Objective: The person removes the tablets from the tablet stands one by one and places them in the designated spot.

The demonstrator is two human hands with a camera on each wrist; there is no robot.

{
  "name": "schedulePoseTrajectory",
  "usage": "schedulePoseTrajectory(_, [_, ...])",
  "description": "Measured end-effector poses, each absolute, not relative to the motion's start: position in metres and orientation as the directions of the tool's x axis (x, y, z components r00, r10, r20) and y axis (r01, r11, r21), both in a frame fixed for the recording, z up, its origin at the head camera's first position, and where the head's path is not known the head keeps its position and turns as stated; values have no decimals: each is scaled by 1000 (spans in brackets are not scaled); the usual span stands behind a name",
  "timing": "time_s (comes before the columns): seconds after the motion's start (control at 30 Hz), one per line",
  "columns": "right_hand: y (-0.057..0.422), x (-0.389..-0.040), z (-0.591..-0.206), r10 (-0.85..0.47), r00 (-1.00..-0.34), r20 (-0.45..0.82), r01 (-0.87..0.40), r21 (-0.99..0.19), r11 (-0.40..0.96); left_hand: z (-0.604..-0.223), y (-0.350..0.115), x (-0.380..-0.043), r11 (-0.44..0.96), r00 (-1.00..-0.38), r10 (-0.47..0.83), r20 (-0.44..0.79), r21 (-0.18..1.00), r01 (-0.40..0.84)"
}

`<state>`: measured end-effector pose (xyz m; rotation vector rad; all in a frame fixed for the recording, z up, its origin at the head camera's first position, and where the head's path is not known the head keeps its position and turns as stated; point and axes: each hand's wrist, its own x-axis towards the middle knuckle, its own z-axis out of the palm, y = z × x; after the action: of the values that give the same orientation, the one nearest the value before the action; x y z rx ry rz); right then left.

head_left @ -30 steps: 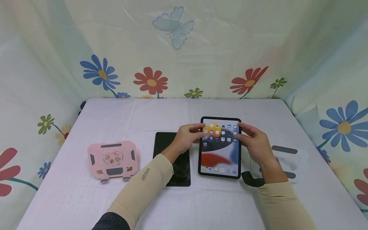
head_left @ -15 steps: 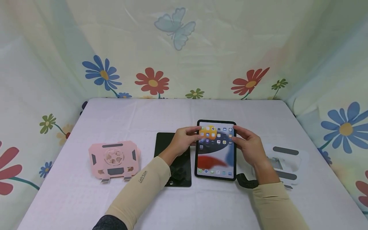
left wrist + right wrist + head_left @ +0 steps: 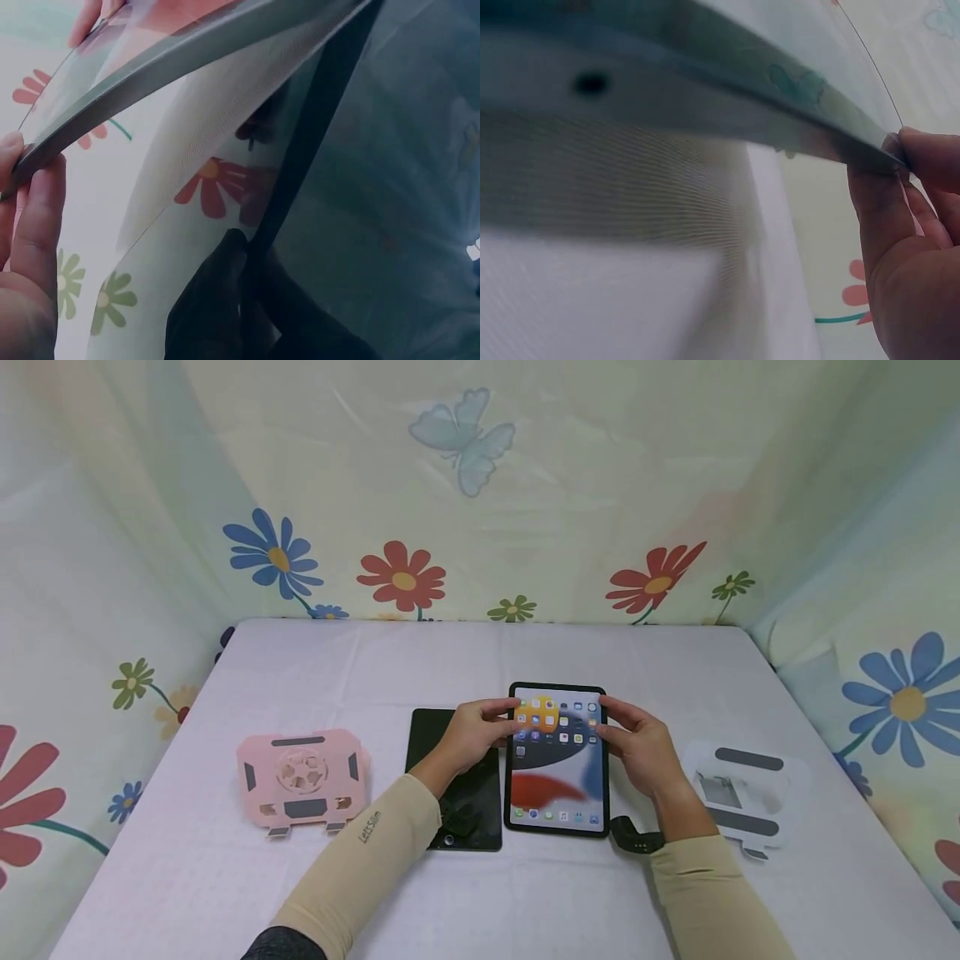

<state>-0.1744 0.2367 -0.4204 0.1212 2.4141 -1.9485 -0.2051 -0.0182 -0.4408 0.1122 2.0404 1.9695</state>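
Observation:
A tablet (image 3: 557,781) with a lit home screen and black border lies between both hands, right of the table's middle. My left hand (image 3: 474,733) pinches its left edge near the top. At the opposite edge, my right hand (image 3: 643,745) pinches with thumb and fingers. Below the tablet's edge (image 3: 802,135), the right wrist view shows a gap above the cloth. In the left wrist view, fingers (image 3: 41,217) hold the edge, with their reflection in a dark glossy surface. Under my left wrist lies a second tablet (image 3: 480,806), its screen dark and partly hidden by the arm.
On the left lies a pink stand (image 3: 326,747) with grey pads and a round cut-out. A white stand (image 3: 757,789) with grey pads lies at the right. White cloth (image 3: 420,910) covers the table; a flowered curtain (image 3: 555,510) hangs around it.
Both hands have moved the lit tablet left and slightly towards me, nearer the dark tablet. The right forearm has uncovered more of the white stand.

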Motion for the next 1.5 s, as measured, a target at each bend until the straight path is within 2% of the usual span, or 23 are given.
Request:
schedulePoseTrajectory(0.47, [242, -174, -432, -32, -993, -115, 108, -980, 166, -444, -21, -200, 101, -948, 282, -145, 987, -121])
schedulePoseTrajectory(0.8, [241, -172, -432, -64, -990, -125, 109, -971, 211, -444, -25, -196, 117, -941, 288, -179, 982, -151])
schedulePoseTrajectory(1.5, [240, -168, -433, -84, -981, -172, 142, -948, 284, -449, -26, -191, 209, -940, 283, -190, 969, -133])
